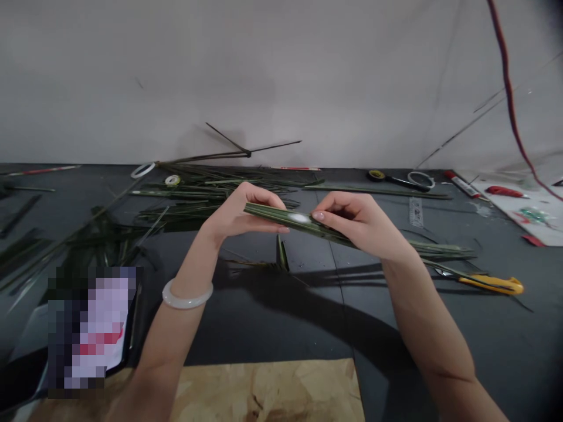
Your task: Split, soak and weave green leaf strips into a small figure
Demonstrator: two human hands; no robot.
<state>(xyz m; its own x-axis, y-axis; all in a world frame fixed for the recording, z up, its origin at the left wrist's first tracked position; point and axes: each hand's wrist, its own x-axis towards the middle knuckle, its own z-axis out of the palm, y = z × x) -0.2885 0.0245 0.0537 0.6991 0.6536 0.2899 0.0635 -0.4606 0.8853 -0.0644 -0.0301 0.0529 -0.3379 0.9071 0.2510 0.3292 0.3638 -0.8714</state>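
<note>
A bundle of long green leaf strips point(281, 217) is held above the dark table, sloping down to the right. My left hand point(253, 208) grips it near its left end, thumb and fingers closed round it. Further right, my right hand point(352, 218) pinches the same bundle between thumb and fingers. A bright white patch shows on the strips between my hands; I cannot tell whether it is glare or a material. The strips run on past my right wrist. Below the hands, a short folded piece of leaf point(282, 253) stands on the table.
More leaf strips point(193, 192) lie along the back. At the right are a yellow utility knife point(492, 283), black-handled tool point(407, 183), clear ruler point(416, 212), red marker point(461, 184) and white board point(541, 231). A blurred-out device point(99, 328) stands front left, beside brown paper point(272, 390).
</note>
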